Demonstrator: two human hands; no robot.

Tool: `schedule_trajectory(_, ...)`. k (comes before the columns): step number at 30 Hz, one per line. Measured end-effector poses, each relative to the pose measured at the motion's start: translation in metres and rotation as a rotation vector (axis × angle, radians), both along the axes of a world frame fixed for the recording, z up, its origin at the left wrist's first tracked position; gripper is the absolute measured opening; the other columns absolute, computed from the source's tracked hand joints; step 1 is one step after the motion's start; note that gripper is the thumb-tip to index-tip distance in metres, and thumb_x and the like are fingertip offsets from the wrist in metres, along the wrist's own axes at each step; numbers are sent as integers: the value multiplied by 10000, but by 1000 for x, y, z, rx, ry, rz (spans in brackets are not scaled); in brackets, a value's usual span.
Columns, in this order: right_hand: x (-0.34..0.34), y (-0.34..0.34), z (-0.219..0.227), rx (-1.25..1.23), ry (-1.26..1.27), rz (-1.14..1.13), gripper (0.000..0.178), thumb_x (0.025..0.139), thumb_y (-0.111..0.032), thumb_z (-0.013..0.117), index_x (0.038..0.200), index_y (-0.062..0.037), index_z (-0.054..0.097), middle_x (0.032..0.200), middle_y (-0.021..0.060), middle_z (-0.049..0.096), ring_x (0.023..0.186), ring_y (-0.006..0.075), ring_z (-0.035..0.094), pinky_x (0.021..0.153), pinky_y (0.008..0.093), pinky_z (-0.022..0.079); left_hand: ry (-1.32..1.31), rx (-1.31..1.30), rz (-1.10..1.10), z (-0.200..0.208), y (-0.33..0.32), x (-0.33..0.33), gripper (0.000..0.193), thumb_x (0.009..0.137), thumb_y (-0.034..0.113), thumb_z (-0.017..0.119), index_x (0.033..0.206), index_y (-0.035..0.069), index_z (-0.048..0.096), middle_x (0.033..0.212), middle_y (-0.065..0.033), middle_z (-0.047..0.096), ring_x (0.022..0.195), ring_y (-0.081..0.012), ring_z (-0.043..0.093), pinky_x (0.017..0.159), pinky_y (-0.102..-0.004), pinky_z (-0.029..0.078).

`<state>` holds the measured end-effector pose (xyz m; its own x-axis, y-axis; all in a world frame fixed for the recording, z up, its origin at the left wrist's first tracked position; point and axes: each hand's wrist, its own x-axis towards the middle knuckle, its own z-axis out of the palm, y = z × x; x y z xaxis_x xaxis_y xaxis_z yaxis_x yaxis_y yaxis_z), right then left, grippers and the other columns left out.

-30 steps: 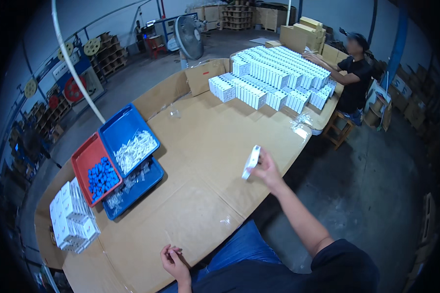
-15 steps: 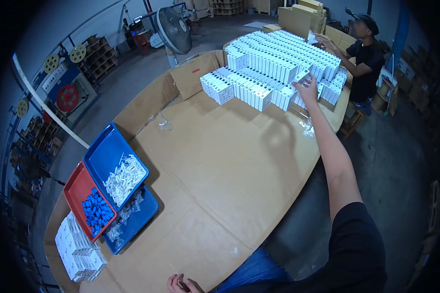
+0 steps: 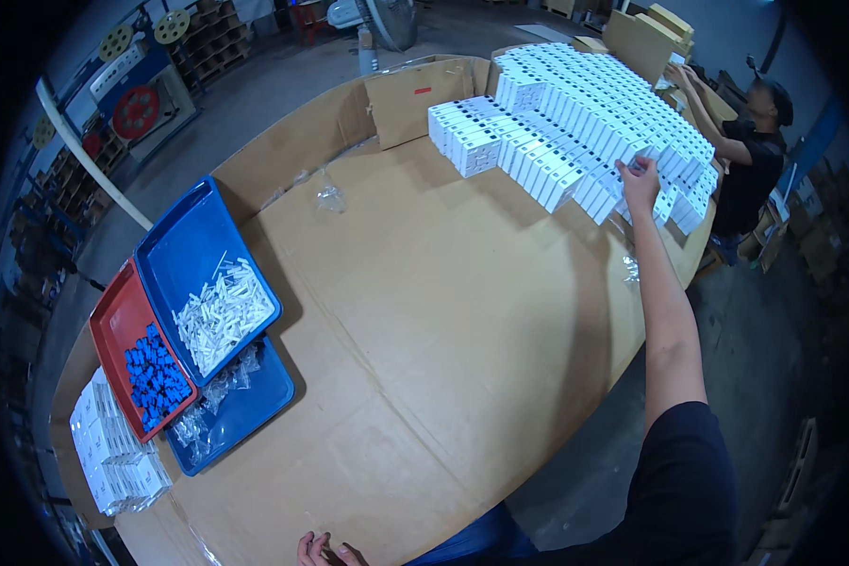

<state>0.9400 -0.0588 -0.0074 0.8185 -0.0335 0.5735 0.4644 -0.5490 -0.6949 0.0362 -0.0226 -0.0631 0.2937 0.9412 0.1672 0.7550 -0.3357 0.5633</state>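
Observation:
My right hand (image 3: 640, 182) is stretched out to the far right of the table, thumb and fingers closed around the top of a small white box at the near edge of the stacked boxes. That box partly merges with its neighbours. Rows of upright white boxes (image 3: 547, 118) stand packed side by side, some layered on top of others. My left hand (image 3: 328, 551) rests at the near table edge, its fingers loosely bent and slightly apart, with nothing visible in them. It is cut off by the lower picture edge.
At the left, a blue tray (image 3: 174, 236) holds white plastic pieces and a red tray (image 3: 113, 311) holds blue pieces. A lower blue tray (image 3: 278, 377) has clear bags. Flat white boxes (image 3: 113, 453) are piled beside them. A co-worker (image 3: 750, 179) sits beyond the boxes. Cardboard walls (image 3: 302, 141) edge the table.
My right hand has lowered the white box it held tilted above the rows down to their near edge. The view has shifted, so the table sits differently. My left hand stays at the table edge.

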Motion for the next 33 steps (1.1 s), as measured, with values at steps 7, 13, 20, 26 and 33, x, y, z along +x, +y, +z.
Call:
schedule_trajectory(7, -5, 13, -6, -71, -76, -42, 506, 760, -328, 936, 1029, 8, 670, 999, 156, 704, 851, 281, 711, 795, 416, 564, 85, 69, -48, 15, -1, 7, 421, 1038, 266, 657, 1313, -45, 590, 1431, -255, 448, 1193, -352, 538, 962, -418, 505)
schedule_trajectory(13, 82, -19, -57, -129, -282, -60, 504, 762, -293, 918, 1061, 33, 677, 987, 173, 710, 873, 303, 688, 801, 431, 546, 45, 162, -12, 1, 2, 9, 331, 918, 68, 659, 1231, -7, 583, 1223, -172, 598, 1186, -298, 565, 986, -434, 489)
schedule_trajectory(20, 73, -22, -84, -386, -86, 80, 636, 960, -429, 730, 1351, 59, 613, 1329, 262, 659, 1230, 406, 619, 1066, 436, 473, 34, 92, 114, 27, -3, 4, 318, 838, 224, 759, 1132, 128, 684, 1299, -123, 591, 1223, -353, 538, 1034, -485, 396)
schedule_trajectory(26, -18, -22, -41, -231, -235, 287, 410, 1007, -159, 654, 1370, 28, 612, 1339, 203, 665, 1268, 336, 614, 1095, 403, 456, -59, 191, 51, 21, -7, -4, 153, 873, 195, 735, 1020, 162, 707, 1174, -22, 664, 1149, -263, 597, 979, -424, 428)
schedule_trajectory(33, -389, 11, 17, -181, -81, 912, 211, 947, 11, 599, 1145, 39, 669, 1107, 156, 715, 1060, 285, 679, 995, 383, 513, -237, 236, 66, 19, -11, -13, 104, 867, 137, 739, 969, 125, 717, 1100, -35, 696, 1085, -257, 619, 963, -412, 424)
